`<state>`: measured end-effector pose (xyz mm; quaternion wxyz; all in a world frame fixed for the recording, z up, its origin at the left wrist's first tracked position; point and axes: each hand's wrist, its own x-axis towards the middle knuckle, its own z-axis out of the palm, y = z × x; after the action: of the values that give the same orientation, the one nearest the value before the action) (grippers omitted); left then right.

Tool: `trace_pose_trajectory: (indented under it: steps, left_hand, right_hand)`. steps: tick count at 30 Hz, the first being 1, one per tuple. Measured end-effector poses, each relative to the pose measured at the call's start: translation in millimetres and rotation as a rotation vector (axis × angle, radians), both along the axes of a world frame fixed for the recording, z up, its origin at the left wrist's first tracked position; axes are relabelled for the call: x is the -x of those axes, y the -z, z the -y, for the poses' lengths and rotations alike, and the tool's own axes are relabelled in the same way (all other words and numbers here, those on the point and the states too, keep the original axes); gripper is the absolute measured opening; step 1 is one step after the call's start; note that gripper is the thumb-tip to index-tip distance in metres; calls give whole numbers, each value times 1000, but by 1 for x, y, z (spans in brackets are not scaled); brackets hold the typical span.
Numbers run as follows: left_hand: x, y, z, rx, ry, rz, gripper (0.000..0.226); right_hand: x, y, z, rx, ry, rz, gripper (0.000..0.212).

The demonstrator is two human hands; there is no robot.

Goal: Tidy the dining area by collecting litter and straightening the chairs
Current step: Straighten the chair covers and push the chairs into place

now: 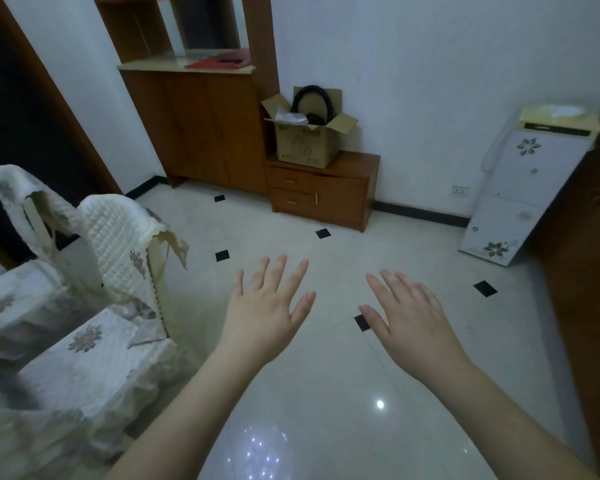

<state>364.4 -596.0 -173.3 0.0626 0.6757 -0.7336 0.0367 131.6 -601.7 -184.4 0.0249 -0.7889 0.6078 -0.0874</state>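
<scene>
Spreading across most of the view was the glossy tiled floor (413,251), pale with small black diamond insets, and no litter could be made out on the part that showed. Against the far wall stood a tall wooden cabinet (201,126), a low drawer unit (323,192) carrying an open cardboard box (307,140), and a white floral water dispenser (523,188) well to the right. At the left edge, two chairs (94,344) in quilted cream covers sat close together, the nearer seat just beside the person's left forearm. Both hands hung over the bare floor, apart from each other and touching nothing: the left hand (264,313) and the right hand (416,327) each had fingers straight and fanned, palms down, holding nothing. Judging from this, the sensible step was the chairs: turn left, take the nearer backrest by its top with both hands, and square it gently so the loose cover did not slide off.
</scene>
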Motion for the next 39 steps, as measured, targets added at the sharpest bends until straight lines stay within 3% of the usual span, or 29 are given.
trace_pose_trajectory:
  steps: [8, 19, 30, 39]
  left_hand:
    - [-24, 12, 71, 15, -95, -16, 65]
    - [-153, 24, 172, 40, -273, -31, 71]
    - [-212, 39, 290, -1, -262, -44, 66]
    - [-237, 52, 414, -17, -349, -5, 62]
  right_hand:
    - [-34, 5, 101, -34, -116, 2, 75]
    - [-188, 12, 233, -5, -352, -79, 76]
    - [-244, 22, 346, -20, -329, -74, 74]
    - [-271, 37, 494, 13, -370, -90, 69]
